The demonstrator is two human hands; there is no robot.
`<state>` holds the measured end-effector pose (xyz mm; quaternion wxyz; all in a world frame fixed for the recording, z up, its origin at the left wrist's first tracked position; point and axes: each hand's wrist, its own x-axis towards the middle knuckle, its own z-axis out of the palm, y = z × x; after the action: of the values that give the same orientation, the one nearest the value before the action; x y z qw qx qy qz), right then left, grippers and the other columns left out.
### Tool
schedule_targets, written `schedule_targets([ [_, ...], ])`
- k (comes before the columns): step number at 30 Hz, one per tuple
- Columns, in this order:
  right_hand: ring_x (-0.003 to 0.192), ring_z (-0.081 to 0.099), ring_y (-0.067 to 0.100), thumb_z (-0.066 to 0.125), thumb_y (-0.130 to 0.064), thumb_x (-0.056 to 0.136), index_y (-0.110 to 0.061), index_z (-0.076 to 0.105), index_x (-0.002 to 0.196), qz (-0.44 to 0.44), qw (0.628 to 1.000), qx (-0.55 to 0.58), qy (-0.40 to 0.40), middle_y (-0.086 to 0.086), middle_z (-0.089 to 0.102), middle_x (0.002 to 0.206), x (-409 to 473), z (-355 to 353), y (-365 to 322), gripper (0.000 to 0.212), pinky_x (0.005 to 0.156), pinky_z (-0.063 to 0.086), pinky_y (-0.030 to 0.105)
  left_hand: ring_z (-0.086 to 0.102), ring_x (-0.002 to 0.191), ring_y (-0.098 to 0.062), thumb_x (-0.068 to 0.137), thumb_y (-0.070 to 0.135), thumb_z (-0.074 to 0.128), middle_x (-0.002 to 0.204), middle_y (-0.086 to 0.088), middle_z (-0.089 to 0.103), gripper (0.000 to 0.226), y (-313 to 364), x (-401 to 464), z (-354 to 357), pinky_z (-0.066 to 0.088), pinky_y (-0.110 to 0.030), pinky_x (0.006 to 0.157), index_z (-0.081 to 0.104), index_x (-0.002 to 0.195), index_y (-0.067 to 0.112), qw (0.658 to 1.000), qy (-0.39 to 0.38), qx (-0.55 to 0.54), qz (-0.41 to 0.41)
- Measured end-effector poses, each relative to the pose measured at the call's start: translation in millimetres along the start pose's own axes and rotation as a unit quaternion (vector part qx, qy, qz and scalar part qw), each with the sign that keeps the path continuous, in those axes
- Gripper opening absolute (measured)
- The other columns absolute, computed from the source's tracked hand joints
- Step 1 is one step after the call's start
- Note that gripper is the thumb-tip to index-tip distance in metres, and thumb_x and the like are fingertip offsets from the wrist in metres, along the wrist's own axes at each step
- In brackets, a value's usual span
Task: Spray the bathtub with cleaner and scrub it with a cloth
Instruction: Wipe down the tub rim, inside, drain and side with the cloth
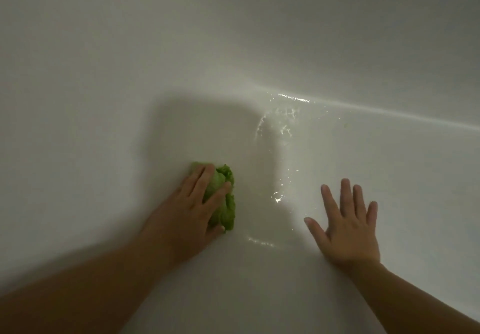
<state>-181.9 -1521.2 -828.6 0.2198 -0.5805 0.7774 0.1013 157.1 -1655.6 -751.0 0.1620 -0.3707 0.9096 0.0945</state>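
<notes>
Bathtub (104,86) enamel, white and dimly lit, filled the whole view beneath a person leaning in over it, wet patches (278,125) glinting beyond and between the two hands. A bunched green cloth (226,203) lay on the tub floor under the left hand (192,209), whose fingers spread over it and curled at the tips to hold it down against the surface. Off to the right, well apart from the cloth, the right hand (348,227) was flat on the tub with its fingers straight and splayed, holding nothing and apparently taking the person's weight. No spray bottle was in view.

The scrubbing appeared to be under way, and the risk lay in that bracing palm: it rested beside shining wet enamel, and a slick of cleaner there could let it slide out and pitch the person forward. The cloth, crumpled rather than folded flat, could also roll out from beneath the fingers on a hard stroke, leaving bare skin rubbing through the cleaner. Poor light might hide missed patches.
</notes>
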Motion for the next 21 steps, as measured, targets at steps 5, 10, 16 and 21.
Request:
schedule_targets([
  [5, 0.156, -0.021, 0.024, 0.014, -0.077, 0.097, -0.038, -0.006, 0.163, -0.004, 1.000, 0.002, 0.015, 0.004, -0.020, 0.171, 4, 6, 8, 0.079, 0.126, -0.003, 0.058, 0.004, 0.157, -0.032, 0.092, 0.080, 0.028, 0.171, -0.016, 0.000, 0.086, -7, 46, 19, 0.010, -0.047, 0.126, -0.001, 0.163, 0.040, 0.999, -0.018, -0.006, 0.051],
  [10, 0.156, -0.023, 0.021, 0.013, -0.079, 0.096, -0.042, -0.010, 0.161, -0.002, 1.000, 0.004, 0.022, 0.000, -0.021, 0.170, 11, 7, 16, 0.078, 0.127, -0.007, 0.055, 0.001, 0.157, -0.038, 0.093, 0.073, 0.034, 0.169, -0.022, -0.005, 0.087, -43, 147, -10, 0.010, -0.052, 0.127, 0.007, 0.163, 0.031, 0.998, -0.006, 0.037, 0.051],
  [16, 0.158, -0.015, 0.022, 0.022, -0.075, 0.098, -0.041, -0.001, 0.163, -0.010, 0.999, 0.013, 0.046, 0.001, -0.012, 0.172, 16, 13, 20, 0.077, 0.127, -0.003, 0.055, 0.006, 0.154, -0.047, 0.089, 0.038, 0.062, 0.165, -0.028, 0.006, 0.078, -41, 238, -60, 0.018, -0.068, 0.117, 0.026, 0.158, 0.036, 0.998, 0.054, 0.038, 0.009],
  [21, 0.159, -0.011, 0.023, 0.021, -0.072, 0.099, -0.037, 0.007, 0.164, -0.008, 0.998, 0.011, 0.053, 0.002, -0.008, 0.173, 16, 11, 21, 0.075, 0.127, 0.003, 0.057, 0.001, 0.155, -0.044, 0.076, 0.069, 0.038, 0.168, -0.015, 0.011, 0.075, 3, 204, -26, 0.013, -0.062, 0.122, 0.047, 0.145, 0.042, 0.997, -0.014, -0.073, 0.010],
])
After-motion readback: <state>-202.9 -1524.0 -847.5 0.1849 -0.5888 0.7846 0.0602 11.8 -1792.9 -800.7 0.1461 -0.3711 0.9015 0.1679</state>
